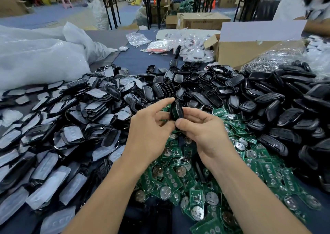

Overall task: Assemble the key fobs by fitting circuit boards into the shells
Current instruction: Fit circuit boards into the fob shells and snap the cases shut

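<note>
Both my hands hold one black key fob shell on edge above the table. My right hand grips it from the right, thumb pressed on its lower end. My left hand pinches its left side, with the forefinger stretched over the top. Whether a board sits inside the shell is hidden. Beneath my hands spreads a heap of green circuit boards with round coin-cell holders. Black shell halves are piled to the right and behind. Shells covered with white film fill the left.
Large white plastic bags lie at the far left. An open cardboard box stands at the back right beside bagged white fobs. A bag of metal rings sits to its right. Another person sits at the far right corner.
</note>
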Demonstrator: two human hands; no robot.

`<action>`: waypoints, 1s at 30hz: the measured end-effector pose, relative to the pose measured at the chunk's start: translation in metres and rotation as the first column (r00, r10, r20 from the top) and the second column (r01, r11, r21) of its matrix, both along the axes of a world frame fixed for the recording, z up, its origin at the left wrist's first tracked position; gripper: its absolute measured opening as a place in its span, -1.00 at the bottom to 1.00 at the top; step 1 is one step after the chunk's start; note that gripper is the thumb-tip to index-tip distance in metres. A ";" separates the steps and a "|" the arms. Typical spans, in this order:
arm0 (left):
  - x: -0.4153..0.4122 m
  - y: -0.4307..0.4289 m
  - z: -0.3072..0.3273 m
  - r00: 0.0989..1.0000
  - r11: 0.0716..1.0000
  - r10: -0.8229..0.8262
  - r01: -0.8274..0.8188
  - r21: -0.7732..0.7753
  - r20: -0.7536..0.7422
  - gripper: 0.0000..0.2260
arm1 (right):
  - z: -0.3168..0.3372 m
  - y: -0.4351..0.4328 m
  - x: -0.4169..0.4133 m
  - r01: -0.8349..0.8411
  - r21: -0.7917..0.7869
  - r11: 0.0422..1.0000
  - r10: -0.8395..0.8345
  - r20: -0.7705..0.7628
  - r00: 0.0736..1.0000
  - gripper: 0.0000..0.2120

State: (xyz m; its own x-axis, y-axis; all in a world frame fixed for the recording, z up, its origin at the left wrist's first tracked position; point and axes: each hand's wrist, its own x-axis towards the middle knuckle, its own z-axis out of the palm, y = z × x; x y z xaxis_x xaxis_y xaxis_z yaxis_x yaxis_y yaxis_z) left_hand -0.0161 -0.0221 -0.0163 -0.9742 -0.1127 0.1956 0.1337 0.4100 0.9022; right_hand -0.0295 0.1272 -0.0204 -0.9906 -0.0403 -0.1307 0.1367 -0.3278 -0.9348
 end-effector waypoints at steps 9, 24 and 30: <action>-0.005 -0.003 -0.002 1.000 0.968 -0.025 0.022 0.249 0.008 -0.58 | -0.003 0.003 -0.001 0.072 0.342 0.937 -0.027 -0.134 0.991 -0.64; -0.007 -0.022 0.004 0.994 0.968 -0.111 0.104 0.229 0.018 -0.61 | 0.000 0.015 -0.004 -0.090 0.489 0.867 0.166 -0.114 0.980 -0.65; -0.004 -0.017 0.003 0.996 0.958 -0.086 0.086 0.274 -0.015 -0.63 | -0.001 0.017 -0.005 -0.114 0.494 0.862 0.193 -0.110 0.975 -0.64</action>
State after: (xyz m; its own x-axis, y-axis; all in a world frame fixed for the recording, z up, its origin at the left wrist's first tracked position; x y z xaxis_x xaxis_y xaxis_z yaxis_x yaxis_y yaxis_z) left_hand -0.0201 -0.0389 -0.0137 -0.9821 -0.0781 0.1713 0.1600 0.1334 0.9781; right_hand -0.0342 0.1442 -0.0217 -0.9861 -0.1642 -0.0235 -0.0069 0.1824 -0.9832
